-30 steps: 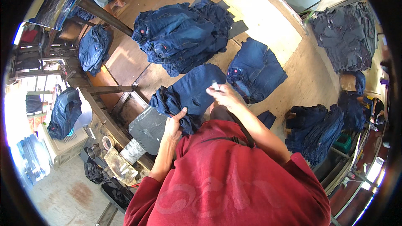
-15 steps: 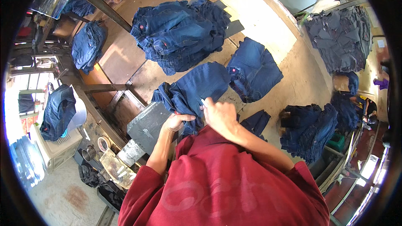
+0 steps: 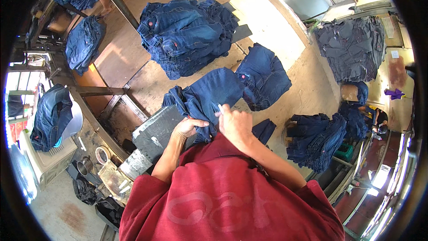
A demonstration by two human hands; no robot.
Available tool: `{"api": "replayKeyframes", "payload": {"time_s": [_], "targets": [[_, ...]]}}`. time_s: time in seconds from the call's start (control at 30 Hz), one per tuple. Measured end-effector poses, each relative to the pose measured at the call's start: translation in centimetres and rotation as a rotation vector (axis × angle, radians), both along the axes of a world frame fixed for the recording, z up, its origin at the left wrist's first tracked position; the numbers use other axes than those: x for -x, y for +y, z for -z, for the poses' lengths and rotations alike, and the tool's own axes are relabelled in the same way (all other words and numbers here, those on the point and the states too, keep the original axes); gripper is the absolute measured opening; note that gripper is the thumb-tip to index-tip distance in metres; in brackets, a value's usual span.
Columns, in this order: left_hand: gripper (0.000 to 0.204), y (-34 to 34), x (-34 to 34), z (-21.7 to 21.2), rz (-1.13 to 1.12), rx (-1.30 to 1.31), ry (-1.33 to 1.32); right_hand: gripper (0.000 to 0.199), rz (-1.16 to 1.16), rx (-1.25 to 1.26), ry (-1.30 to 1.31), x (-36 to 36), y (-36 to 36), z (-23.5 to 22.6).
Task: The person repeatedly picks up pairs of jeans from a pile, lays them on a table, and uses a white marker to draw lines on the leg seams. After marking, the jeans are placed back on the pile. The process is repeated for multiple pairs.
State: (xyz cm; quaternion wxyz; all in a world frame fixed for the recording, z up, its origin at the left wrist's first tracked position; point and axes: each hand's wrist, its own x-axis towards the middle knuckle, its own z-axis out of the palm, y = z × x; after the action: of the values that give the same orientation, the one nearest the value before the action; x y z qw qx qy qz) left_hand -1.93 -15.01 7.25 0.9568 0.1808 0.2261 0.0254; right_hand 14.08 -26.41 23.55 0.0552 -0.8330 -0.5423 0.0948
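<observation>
A dark blue pair of jeans (image 3: pixel 216 87) lies bunched in front of me, partly over a dark scuffed block (image 3: pixel 154 127). My left hand (image 3: pixel 187 128) grips its near edge, thumb pressed on top of the denim and the other fingers hidden beneath. A small red patch shows beside that thumb. In my right hand (image 3: pixel 236 127), closed over the cloth, a thin white stick (image 3: pixel 220 109) is pinched with its tip close to the denim. Whether the tip touches I cannot tell. Another folded pair of jeans (image 3: pixel 264 78) lies just beyond, to the right.
A large heap of jeans (image 3: pixel 187 35) lies farther off, and dark grey garments (image 3: pixel 352 49) are stacked at far right. More jeans (image 3: pixel 316 140) sit nearer on the right. At left are a tape roll (image 3: pixel 103 155), a metal cup (image 3: pixel 84 166) and a wooden beam (image 3: pixel 100 91).
The whole view has shifted slightly, so surrounding things sit farther left. Both hands keep their hold, and the right one stays over the jeans with the white stick.
</observation>
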Motion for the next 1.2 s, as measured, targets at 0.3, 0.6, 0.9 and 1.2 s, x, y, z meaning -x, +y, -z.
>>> {"api": "replayKeyframes", "payload": {"time_s": [0.3,0.6,0.9,1.2], "targets": [[0.053,0.0,0.6,2.3,0.03,0.015,0.056,0.017,-0.043,0.011,0.078,-0.1,-0.2,1.3],[0.055,-0.3,1.0,2.7,0.006,0.002,0.099,0.016,0.007,-0.091,0.091,-1.4,-0.5,1.4],[0.062,0.0,0.7,0.2,-0.051,-0.062,0.147,0.018,-0.064,-0.086,0.221,-4.5,-1.5,1.7],[0.051,-0.3,1.5,0.2,-0.001,-0.186,0.426,0.016,-0.26,0.153,0.369,-6.5,-1.5,1.6]]}}
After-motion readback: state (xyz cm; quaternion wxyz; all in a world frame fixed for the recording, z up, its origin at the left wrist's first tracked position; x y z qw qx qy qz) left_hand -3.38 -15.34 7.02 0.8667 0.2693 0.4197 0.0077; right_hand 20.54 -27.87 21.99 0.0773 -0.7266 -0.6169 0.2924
